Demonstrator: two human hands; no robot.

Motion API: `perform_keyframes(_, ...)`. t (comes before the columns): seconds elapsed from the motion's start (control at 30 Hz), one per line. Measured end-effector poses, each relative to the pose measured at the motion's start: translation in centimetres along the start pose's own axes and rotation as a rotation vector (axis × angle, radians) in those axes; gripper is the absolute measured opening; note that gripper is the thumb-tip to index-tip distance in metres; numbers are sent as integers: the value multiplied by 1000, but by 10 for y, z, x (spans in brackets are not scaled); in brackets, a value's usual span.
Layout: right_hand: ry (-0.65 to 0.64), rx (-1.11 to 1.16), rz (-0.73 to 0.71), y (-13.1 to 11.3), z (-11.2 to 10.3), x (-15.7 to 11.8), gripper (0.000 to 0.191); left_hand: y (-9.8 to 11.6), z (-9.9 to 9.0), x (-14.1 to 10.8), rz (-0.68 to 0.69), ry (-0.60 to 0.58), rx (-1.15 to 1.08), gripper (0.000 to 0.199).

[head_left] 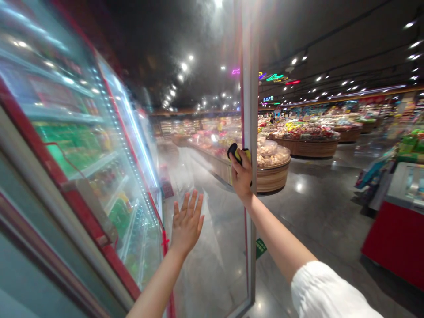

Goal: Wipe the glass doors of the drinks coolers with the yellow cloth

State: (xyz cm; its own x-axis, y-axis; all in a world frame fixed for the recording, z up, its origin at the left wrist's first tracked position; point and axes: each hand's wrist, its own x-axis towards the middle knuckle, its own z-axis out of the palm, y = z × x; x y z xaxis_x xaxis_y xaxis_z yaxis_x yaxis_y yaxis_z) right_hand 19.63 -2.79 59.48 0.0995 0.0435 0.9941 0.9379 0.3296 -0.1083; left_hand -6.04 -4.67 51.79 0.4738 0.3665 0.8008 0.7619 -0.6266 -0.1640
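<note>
At left stands a lit, red-framed glass refrigerator (76, 145). The left hand (186, 227), fingers spread, is before a grey-framed transparent glass door (221, 247); contact is unclear. At the door's right edge, the right hand (242, 176) grips a black-and-yellow handheld tool (232, 149). Beyond, wood-sided rounded display stands (272, 177) occupy the glossy grey floor (308, 212); far right, a red-sided cabinet (397, 240).

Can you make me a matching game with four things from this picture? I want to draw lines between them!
Things:
1. Left hand
2. Right hand
3. Sleeve
4. Nearest rounded display stand

Matches:
A. White
B. Curled around a black and yellow item
C. Brown, with stripes like wood
D. Open, fingers stretched out

Right pairs: 1-D, 2-B, 3-A, 4-C
</note>
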Motion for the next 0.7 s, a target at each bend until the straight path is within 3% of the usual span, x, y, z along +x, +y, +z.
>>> perform_keyframes(0.17,-131,17,-102,4,-16,-16,42,-5,-2,-3,30,23,-6,82)
perform_keyframes(0.23,-126,13,-105,8,-20,-20,43,-6,-3,-5,41,32,5,81)
perform_keyframes(0.4,24,-32,-65,-8,-5,3,46,-7,-1,-4,67,70,17,79)
perform_keyframes(0.5,-74,-92,-162,-21,-2,-4,46,-7,0,-4,76,99,8,78)
perform_keyframes(0.6,-199,-99,-282,-12,-15,-25,46,-12,-2,-7,63,99,16,78)
perform_keyframes(0.7,-161,-69,-214,4,-21,-31,44,-20,-7,-11,52,89,35,78)
